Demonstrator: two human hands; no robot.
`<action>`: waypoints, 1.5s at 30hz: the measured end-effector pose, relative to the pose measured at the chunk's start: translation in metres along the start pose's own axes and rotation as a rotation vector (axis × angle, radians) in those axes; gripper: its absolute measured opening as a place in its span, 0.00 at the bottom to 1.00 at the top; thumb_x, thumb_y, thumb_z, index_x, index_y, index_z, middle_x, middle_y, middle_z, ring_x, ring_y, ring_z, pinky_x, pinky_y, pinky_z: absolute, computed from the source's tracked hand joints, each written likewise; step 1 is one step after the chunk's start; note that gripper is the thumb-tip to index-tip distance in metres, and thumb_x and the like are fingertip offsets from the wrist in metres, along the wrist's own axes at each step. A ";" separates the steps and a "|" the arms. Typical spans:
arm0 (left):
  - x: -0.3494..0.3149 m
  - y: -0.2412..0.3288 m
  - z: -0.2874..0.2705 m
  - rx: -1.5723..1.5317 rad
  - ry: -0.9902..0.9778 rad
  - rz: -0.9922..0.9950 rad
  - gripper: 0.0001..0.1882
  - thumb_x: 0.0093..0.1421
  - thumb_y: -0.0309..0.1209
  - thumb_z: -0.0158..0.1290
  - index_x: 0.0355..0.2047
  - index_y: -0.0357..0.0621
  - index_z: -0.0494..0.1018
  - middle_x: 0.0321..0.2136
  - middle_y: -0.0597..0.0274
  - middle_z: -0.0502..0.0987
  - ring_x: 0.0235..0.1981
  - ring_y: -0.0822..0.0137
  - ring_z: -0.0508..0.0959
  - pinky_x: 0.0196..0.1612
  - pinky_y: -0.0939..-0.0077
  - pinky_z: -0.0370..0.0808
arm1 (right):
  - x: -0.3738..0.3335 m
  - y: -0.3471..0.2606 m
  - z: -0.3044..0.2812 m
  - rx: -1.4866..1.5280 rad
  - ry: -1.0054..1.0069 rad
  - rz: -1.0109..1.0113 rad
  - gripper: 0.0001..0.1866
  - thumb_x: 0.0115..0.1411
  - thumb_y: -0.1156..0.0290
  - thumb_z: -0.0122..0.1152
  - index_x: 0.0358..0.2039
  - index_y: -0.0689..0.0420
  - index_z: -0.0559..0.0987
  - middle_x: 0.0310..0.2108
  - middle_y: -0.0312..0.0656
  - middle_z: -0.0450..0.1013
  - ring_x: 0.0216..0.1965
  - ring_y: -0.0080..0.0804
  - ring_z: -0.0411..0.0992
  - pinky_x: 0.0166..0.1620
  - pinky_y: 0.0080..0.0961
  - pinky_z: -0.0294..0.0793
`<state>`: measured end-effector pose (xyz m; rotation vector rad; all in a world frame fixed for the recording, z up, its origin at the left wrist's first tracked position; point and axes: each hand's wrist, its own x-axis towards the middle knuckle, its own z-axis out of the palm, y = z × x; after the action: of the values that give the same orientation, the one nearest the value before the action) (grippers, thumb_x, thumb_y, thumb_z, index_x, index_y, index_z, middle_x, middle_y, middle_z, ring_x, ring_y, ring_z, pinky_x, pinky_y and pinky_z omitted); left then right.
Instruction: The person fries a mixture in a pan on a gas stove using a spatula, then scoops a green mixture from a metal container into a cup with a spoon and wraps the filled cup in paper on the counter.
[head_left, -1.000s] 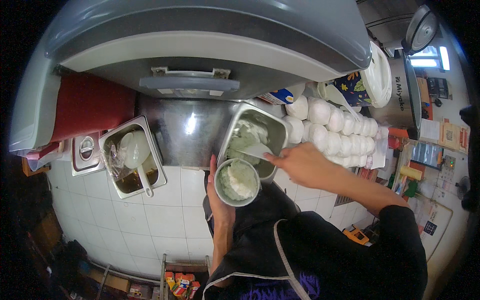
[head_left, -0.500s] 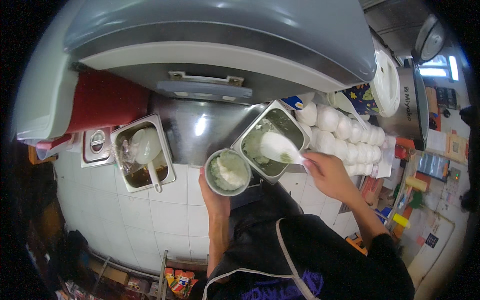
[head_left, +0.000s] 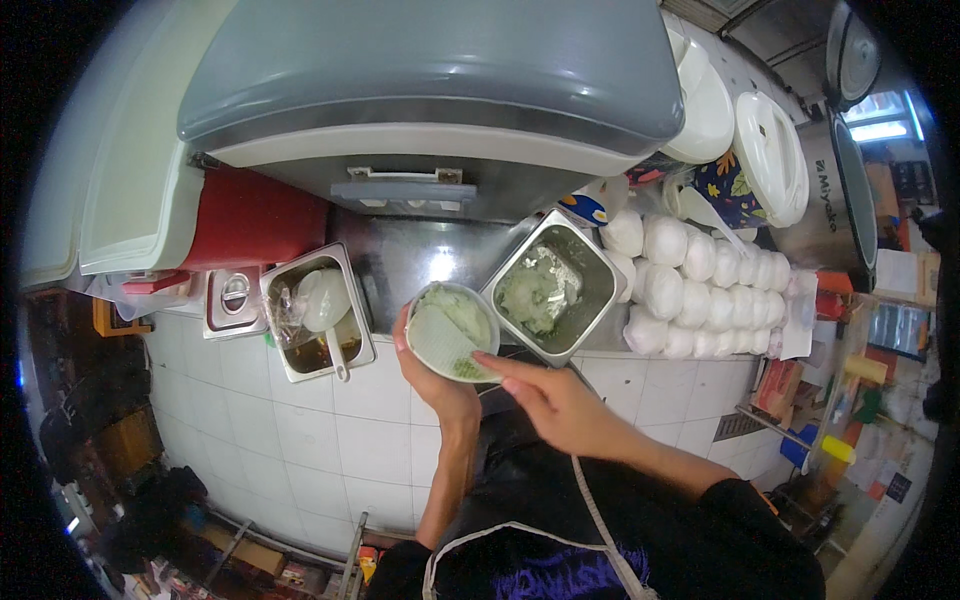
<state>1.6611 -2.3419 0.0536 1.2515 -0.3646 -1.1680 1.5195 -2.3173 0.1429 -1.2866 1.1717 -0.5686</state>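
Note:
My left hand [head_left: 440, 392] cups a small round bowl [head_left: 494, 318] from its left and underside. Pale greenish-white food, possibly rice, fills the bowl [head_left: 462, 300]. Over it lies the flat blade of a white rice paddle [head_left: 438, 340], its face against the food. The paddle's handle is in my right hand [head_left: 565, 405], fingers closed round it just right of the bowl. Right beside the bowl sits a deep metal pan [head_left: 598, 285], with a clump of the same pale food [head_left: 537, 295] on its bottom.
Several rows of white wrapped round bundles [head_left: 690, 285] are stacked right of the pan. On the left stand another metal pan [head_left: 290, 367] with a white ladle [head_left: 325, 305] and a lidded metal container [head_left: 235, 296]. A large grey-lidded appliance [head_left: 430, 70] rises behind the steel counter [head_left: 400, 245].
My right hand has carried the paddle leftward from the metal pan onto the bowl. My left hand keeps holding the bowl. The whole view has shifted slightly.

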 end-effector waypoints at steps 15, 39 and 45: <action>-0.016 0.010 0.020 -0.225 -0.056 -0.130 0.27 0.75 0.48 0.34 0.60 0.40 0.68 0.57 0.57 0.74 0.60 0.60 0.73 0.63 0.62 0.69 | -0.005 0.012 -0.011 -0.552 0.270 -0.114 0.25 0.68 0.77 0.54 0.65 0.47 0.74 0.31 0.54 0.79 0.30 0.51 0.79 0.36 0.35 0.78; 0.005 0.019 0.027 -0.062 -0.272 -0.646 0.28 0.74 0.46 0.33 0.60 0.39 0.70 0.56 0.53 0.77 0.57 0.56 0.78 0.59 0.60 0.76 | -0.050 0.008 -0.089 -0.497 0.126 -0.135 0.30 0.64 0.77 0.59 0.66 0.41 0.74 0.30 0.53 0.79 0.25 0.49 0.77 0.30 0.37 0.75; -0.005 0.017 0.037 -0.101 -0.247 -0.714 0.26 0.74 0.43 0.35 0.62 0.40 0.68 0.58 0.54 0.75 0.59 0.58 0.76 0.60 0.60 0.75 | -0.028 0.022 -0.057 -0.688 0.290 -0.109 0.30 0.64 0.75 0.59 0.67 0.42 0.72 0.28 0.49 0.79 0.27 0.51 0.78 0.29 0.42 0.75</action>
<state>1.6391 -2.3599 0.0826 1.1802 -0.0231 -1.9337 1.4521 -2.3120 0.1399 -1.9029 1.6260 -0.4517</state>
